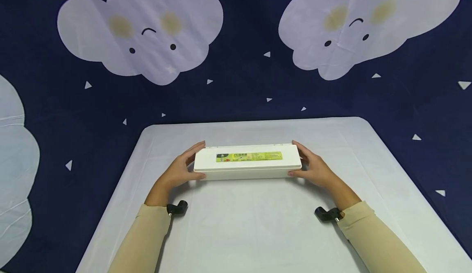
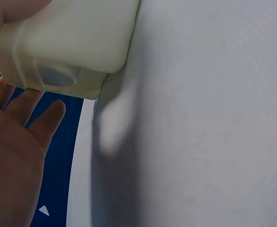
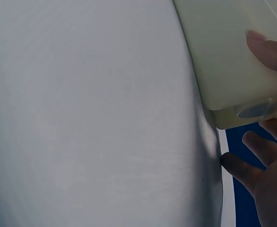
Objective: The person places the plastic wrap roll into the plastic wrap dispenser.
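Note:
A long white cling film box (image 1: pixel 247 174) with a lid lies crosswise on the table, a yellow-green printed label along its top. My left hand (image 1: pixel 180 170) holds its left end, thumb at the front face and fingers reaching round to the back corner. At the opposite end my right hand (image 1: pixel 316 170) grips it the same way. In the left wrist view the box (image 2: pixel 77 42) shows a rounded end with a recess, and some fingers spread free of it. The right wrist view has the thumb (image 3: pixel 266 52) pressed on the box's front face.
White cloth covers the table (image 1: pixel 254 224), whose rounded far edge runs behind the box. Beyond it hangs a dark blue cloth (image 1: pixel 243 101) printed with pale clouds and small triangles. Black wrist mounts (image 1: pixel 178 208) sit at both sleeve cuffs.

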